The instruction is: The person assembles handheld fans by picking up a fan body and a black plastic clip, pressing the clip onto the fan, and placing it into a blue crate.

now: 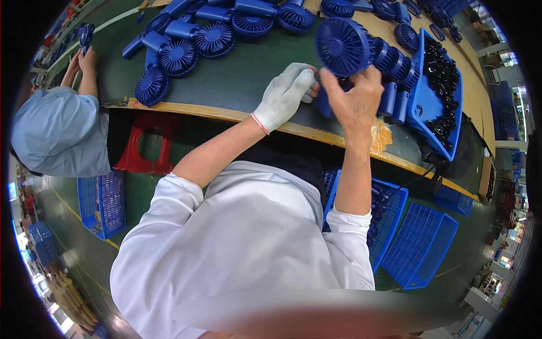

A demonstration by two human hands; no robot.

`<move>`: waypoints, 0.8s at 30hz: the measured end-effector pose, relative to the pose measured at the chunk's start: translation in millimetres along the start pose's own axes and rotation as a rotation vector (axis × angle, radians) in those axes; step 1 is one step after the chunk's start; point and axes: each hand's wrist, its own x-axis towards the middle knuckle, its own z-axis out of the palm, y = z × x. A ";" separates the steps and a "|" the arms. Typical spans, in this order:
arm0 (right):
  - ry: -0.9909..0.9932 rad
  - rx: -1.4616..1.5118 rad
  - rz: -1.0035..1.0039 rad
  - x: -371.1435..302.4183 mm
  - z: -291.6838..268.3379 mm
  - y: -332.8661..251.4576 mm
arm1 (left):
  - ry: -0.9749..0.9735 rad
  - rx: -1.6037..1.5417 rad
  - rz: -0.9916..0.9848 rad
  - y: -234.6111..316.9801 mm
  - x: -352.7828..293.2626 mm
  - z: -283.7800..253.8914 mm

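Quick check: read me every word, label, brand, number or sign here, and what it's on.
None can be read.
Round blue plastic fan in the bare right hand: blurred, nothing legible.
Rectangular blue plastic bin of small black parts: nothing legible.
Distant room background at the picture's rim: too small and blurred to read.

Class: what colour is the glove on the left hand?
The glove is off-white with a reddish cuff band; best seen in the head view.

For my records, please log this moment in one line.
right hand: holds blue fan | left hand: gloved, nearby | bin: black parts
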 end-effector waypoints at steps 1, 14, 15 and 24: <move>0.075 -0.233 -0.039 1.3 1.3 9.0 | -0.008 -0.056 -0.066 9.5 -2.3 -0.1; -0.075 -0.403 0.337 5.5 -0.2 15.8 | -0.017 -0.189 -0.070 3.8 -1.8 -6.9; -0.074 -0.440 0.361 4.9 0.1 18.3 | -0.032 -0.204 -0.109 4.8 0.4 -5.1; -0.002 -0.420 0.124 -77.2 -39.2 4.6 | -0.082 -0.157 -0.132 1.6 9.0 -38.4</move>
